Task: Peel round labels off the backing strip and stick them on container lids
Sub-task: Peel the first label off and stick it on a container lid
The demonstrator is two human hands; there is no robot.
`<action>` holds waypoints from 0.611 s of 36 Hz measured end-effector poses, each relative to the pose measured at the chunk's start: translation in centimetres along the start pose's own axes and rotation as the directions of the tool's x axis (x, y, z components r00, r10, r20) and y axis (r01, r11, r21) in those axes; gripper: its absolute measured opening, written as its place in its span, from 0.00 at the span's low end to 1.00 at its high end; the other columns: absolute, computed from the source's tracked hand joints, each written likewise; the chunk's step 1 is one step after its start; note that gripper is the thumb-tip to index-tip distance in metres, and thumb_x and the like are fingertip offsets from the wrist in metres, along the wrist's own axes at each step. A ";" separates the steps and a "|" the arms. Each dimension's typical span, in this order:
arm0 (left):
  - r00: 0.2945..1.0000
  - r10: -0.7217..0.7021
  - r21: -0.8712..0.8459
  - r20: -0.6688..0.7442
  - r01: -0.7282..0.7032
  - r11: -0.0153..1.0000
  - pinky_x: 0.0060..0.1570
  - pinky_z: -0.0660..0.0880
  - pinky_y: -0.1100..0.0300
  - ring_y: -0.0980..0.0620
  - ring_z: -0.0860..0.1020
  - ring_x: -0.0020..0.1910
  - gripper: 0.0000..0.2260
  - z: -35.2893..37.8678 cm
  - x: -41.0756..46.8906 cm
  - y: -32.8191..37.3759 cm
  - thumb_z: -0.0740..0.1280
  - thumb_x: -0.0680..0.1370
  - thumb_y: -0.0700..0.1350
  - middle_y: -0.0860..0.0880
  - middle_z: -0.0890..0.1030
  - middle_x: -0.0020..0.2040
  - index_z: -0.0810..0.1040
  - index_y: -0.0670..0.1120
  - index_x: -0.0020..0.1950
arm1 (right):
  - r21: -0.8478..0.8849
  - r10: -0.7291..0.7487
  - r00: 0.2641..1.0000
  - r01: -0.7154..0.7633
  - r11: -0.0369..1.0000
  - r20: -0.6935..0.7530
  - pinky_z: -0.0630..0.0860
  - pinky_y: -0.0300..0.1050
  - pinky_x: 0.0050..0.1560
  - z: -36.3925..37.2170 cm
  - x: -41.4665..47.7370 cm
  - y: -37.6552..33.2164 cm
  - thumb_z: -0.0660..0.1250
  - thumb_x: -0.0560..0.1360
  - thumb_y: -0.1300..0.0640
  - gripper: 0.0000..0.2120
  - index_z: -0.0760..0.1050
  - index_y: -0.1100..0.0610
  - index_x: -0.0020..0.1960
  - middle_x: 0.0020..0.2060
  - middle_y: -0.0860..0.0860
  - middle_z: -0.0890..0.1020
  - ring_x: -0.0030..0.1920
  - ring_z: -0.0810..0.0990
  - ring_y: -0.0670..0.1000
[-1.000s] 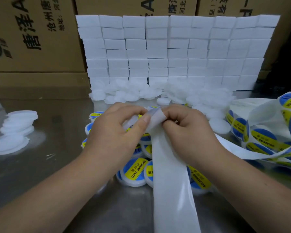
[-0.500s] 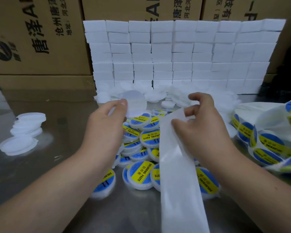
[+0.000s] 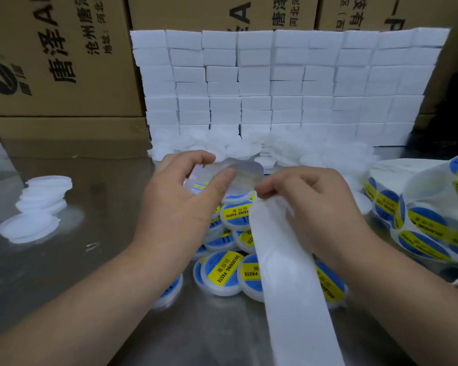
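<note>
Above the heap of labelled lids [image 3: 222, 273] at mid-bench, the left hand [image 3: 185, 204] is raised with its wrist bent inward. Its thumb and curled fingers [image 3: 204, 157] pinch a peeled round label [image 3: 246, 171] by the edge, pale back toward the camera. Just beside it, the right hand [image 3: 315, 204] is knuckles-up, fingers closed tight on the top end of the bare backing strip [image 3: 288, 273], which runs down toward the viewer. Plain white lids [image 3: 37, 207] lie on the steel bench [image 3: 90, 273] at left, and the loaded label strip [image 3: 421, 225] is heaped at right.
</note>
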State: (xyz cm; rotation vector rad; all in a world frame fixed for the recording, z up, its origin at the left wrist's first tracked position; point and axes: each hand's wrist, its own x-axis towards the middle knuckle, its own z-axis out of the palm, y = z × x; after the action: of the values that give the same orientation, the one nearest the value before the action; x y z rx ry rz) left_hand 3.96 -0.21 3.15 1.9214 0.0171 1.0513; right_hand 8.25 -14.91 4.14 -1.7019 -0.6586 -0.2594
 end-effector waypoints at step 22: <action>0.997 -0.005 0.137 0.081 -0.007 0.991 0.34 0.67 0.66 0.60 0.73 0.35 0.12 0.2 0.2 -0.6 0.61 0.72 0.40 0.57 0.72 0.46 0.70 0.59 0.45 | 0.168 0.119 0.955 -0.075 0.983 -0.270 0.72 0.41 0.38 -1.3 1.4 0.3 0.67 0.73 0.56 0.14 0.80 0.47 0.30 0.26 0.44 0.79 0.32 0.74 0.44</action>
State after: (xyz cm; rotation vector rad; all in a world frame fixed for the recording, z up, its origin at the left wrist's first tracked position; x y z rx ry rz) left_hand 4.42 0.11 2.83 2.0873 0.0433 0.9935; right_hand 9.77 -15.77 4.95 -1.5068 -0.3737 -0.3613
